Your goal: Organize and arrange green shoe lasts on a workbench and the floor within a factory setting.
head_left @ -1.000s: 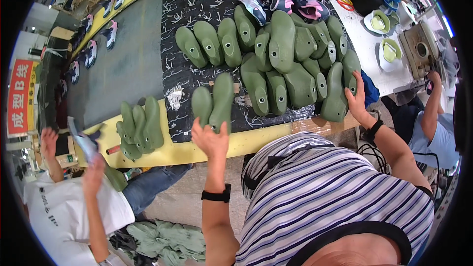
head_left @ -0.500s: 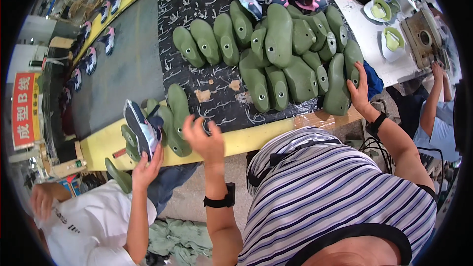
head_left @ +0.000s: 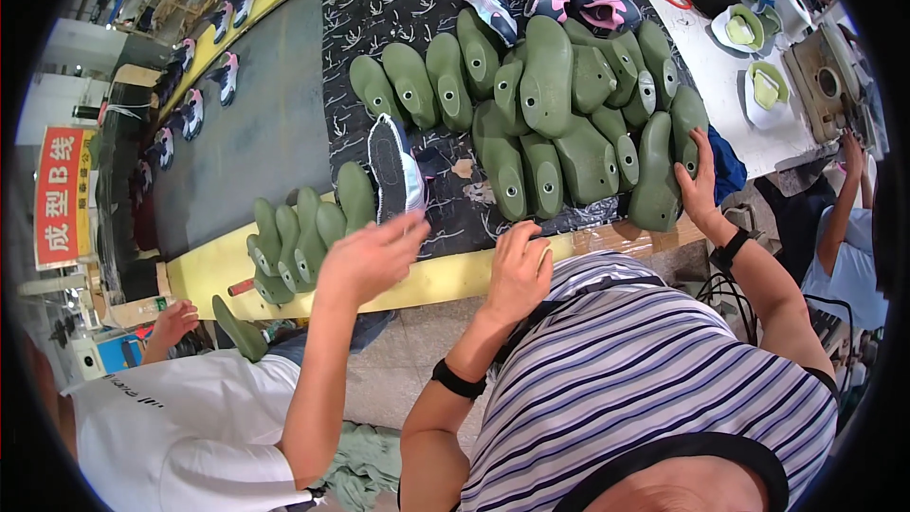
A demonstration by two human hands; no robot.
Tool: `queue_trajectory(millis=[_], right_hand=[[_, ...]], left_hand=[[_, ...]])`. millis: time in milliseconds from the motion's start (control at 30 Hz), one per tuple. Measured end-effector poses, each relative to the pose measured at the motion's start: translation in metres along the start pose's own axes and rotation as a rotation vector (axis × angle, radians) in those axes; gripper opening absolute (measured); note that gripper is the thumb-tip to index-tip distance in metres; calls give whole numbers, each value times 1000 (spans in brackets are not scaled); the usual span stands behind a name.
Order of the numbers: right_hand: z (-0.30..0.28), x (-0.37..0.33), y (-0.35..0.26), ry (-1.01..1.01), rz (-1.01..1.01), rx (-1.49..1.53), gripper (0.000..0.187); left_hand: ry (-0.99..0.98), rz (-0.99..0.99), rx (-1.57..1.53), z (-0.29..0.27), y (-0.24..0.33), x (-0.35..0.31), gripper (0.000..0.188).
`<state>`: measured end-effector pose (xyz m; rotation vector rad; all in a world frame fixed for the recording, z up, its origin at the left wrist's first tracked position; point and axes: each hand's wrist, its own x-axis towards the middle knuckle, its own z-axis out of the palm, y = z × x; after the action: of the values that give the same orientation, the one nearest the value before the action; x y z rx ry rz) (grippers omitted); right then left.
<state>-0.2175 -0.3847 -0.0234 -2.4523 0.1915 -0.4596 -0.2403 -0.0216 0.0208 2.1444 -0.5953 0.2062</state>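
My right hand (head_left: 700,188) rests round the side of a green shoe last (head_left: 687,133) at the right end of a crowded group. Close to that hand stands another green last (head_left: 654,180). My left hand (head_left: 519,273) is over the table's near edge, its fingers loosely bent, with nothing visible in them. To its left, a co-worker's hand (head_left: 374,256) touches the lower end of a dark sports shoe (head_left: 396,171) with a pale shiny side, its sole facing up. Further left, several green lasts (head_left: 303,237) stand close together by the yellow edge.
Pink and navy shoe uppers (head_left: 488,2) lie at the far side of the black-covered table (head_left: 346,0). A grey belt (head_left: 256,114) carries shoes on the left. White-and-green pieces (head_left: 763,95) lie on a white table at right, beside a beige machine (head_left: 825,85). Another person works there.
My left hand has drawn back rightward from the co-worker's lasts to the table edge. The co-worker's shoe has moved up and right over the black cover. My right hand stays on its last.
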Motion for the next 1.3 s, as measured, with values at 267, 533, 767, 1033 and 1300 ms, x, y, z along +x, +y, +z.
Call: queue_trajectory(millis=[267,533,767,1033,1300], right_hand=[[-1,-2,-1,19,6,12,62],[2,-2,1,22,-24,23,62],[2,-2,4,52,-16,11,62],[0,-6,11,89,-17,-58,65],[-9,-10,4,106,-13,-93,66]], left_hand=[[-44,-45,-24,6,-3,2,16],[28,-132,36,1,-18,-3,15],[490,-426,735,-40,-76,19,58],[672,-668,236,-75,-126,63,40],[-198,112,10,40,76,194,93]])
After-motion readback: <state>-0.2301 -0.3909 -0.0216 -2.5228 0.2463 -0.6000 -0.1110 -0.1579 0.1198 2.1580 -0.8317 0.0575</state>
